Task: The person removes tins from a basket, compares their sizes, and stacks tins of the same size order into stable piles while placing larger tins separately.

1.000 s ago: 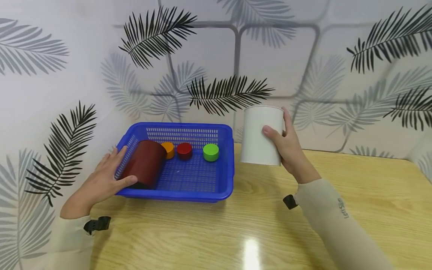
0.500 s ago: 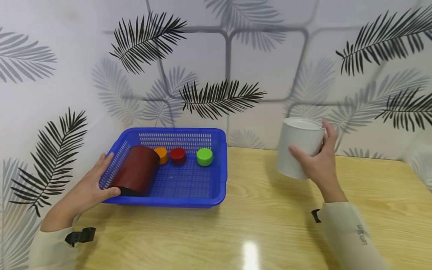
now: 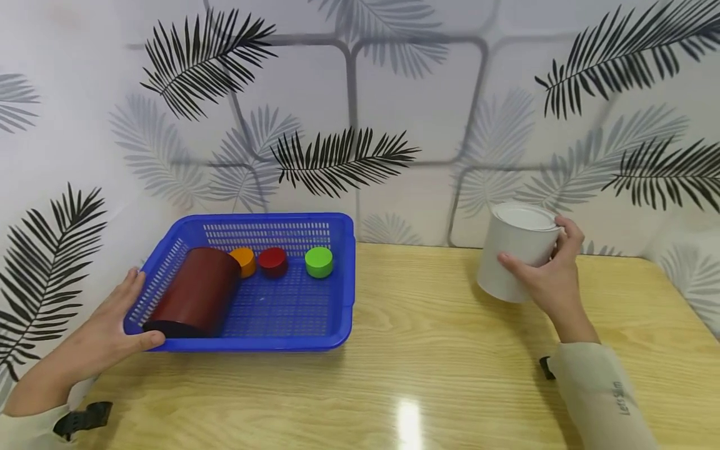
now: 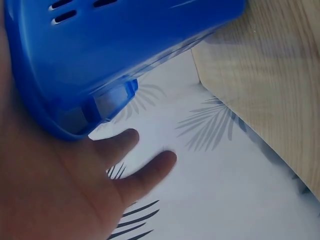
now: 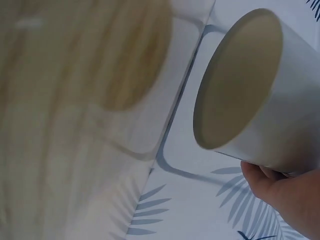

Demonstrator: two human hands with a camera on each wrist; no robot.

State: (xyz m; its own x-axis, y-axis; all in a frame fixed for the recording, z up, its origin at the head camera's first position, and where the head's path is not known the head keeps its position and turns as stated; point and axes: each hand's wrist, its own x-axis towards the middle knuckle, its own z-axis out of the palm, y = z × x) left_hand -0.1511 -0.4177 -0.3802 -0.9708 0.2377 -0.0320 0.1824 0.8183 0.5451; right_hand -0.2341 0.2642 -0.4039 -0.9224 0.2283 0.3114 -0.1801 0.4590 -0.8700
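Two hands I observe from far: the right hand (image 3: 554, 284) clamps its thumb and fingers around the white can (image 3: 512, 250), held slightly tilted above the wooden table (image 3: 416, 331); the left hand (image 3: 101, 337), fingers straight and apart, touches the blue basket (image 3: 242, 344), where the dark red cylinder (image 3: 197, 290) lies.

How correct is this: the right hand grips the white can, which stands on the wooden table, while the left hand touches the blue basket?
Only "stands" is wrong: the right hand holds the white can above the wooden table, and the right wrist view shows its underside apart from the surface. The left hand does touch the blue basket.
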